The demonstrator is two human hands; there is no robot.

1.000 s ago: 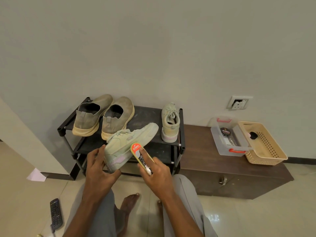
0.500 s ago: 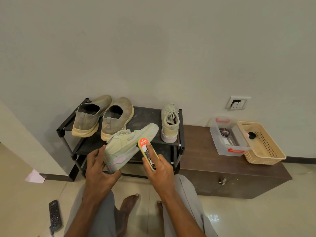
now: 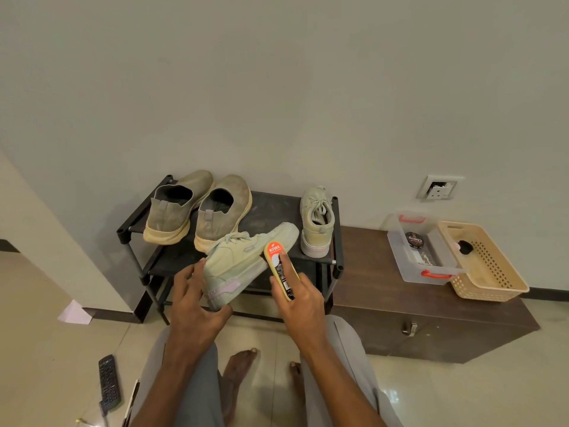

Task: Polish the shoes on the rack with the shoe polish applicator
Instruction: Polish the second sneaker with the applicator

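At the frame's centre, a pale green sneaker (image 3: 246, 260) is gripped by the left hand (image 3: 197, 300); a shoe polish applicator (image 3: 280, 274) is held against it by the right hand (image 3: 303, 306).

pale green sneaker (image 3: 246, 260), yellow-orange applicator (image 3: 278, 272), black rack (image 3: 271, 208).

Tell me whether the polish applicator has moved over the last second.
Yes. The polish applicator in the right hand has slid toward the toe of the held sneaker, rightward against the rack.

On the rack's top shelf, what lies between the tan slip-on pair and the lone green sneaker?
Head view: bare black shelf between the tan slip-on pair and the upright pale green sneaker.
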